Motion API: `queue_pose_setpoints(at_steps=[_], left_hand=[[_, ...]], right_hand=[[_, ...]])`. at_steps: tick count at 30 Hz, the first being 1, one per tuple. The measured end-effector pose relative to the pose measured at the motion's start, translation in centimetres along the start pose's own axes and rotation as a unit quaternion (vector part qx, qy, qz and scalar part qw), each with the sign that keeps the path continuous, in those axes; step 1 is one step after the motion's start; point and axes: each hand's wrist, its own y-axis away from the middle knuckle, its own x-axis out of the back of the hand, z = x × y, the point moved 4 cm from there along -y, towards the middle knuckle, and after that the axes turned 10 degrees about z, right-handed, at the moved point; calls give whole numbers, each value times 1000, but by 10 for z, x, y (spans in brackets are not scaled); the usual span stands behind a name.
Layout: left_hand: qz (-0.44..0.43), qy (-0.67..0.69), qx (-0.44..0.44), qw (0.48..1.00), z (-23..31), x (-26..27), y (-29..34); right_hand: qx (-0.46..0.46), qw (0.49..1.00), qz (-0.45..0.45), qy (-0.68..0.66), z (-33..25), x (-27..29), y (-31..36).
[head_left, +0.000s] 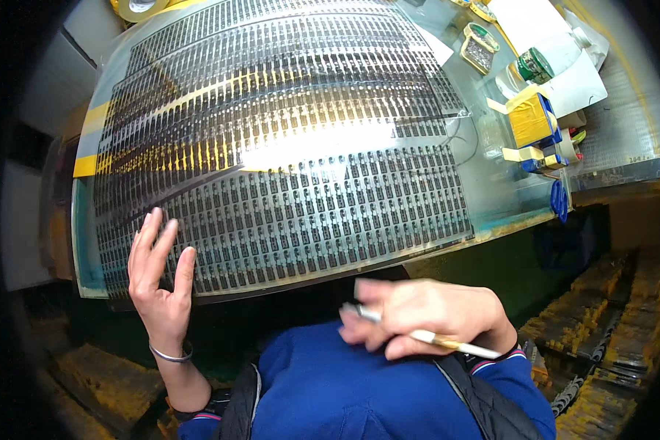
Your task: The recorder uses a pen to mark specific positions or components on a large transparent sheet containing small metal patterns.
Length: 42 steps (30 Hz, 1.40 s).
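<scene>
A large clear film sheet (323, 213) printed with rows of small dark shapes covers most of the glass-topped table (499, 213). My left hand (158, 268) is open over the sheet's near left corner, fingers spread and pointing away; whether it touches the film I cannot tell. In front of the table's near edge, close to my body, my right hand (436, 312) is closed and blurred by motion. It grips a slim, white, pen-like tool (447, 342) with a gold-brown band, whose back end sticks out toward my wrist. The tool's exact kind is not clear.
On the table's right side stand a yellow-and-blue tape dispenser (532, 123), a jar with a green label (533, 66) and a small tray (479, 48). A tape roll (141, 7) lies at the far left. Yellow-stained racks (587, 323) are below right.
</scene>
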Motion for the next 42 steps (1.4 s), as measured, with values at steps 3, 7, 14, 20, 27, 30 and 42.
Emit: queue_pose_setpoints(at_steps=[3,7,14,20,27,30,42], left_hand=[[183,150,48,970,-21,21,13],[357,177,198,896,-62,52,37],[332,366,463,736,-82,32,99],[284,410,521,693,-61,9,97],[169,334,460,805,-58,36,77],[193,323,421,826,-39,38,63],[275,498,390,724,-89,41,85]], right_hand=[[-60,967,179,-169,-7,23,14],[-92,840,535,1,1,70,45],[-88,793,595,-98,24,93,69],[-109,803,581,-77,16,89,65],[-79,817,570,-32,18,84,66],[-76,815,574,-7,24,84,66],[-67,789,602,100,40,93,59]])
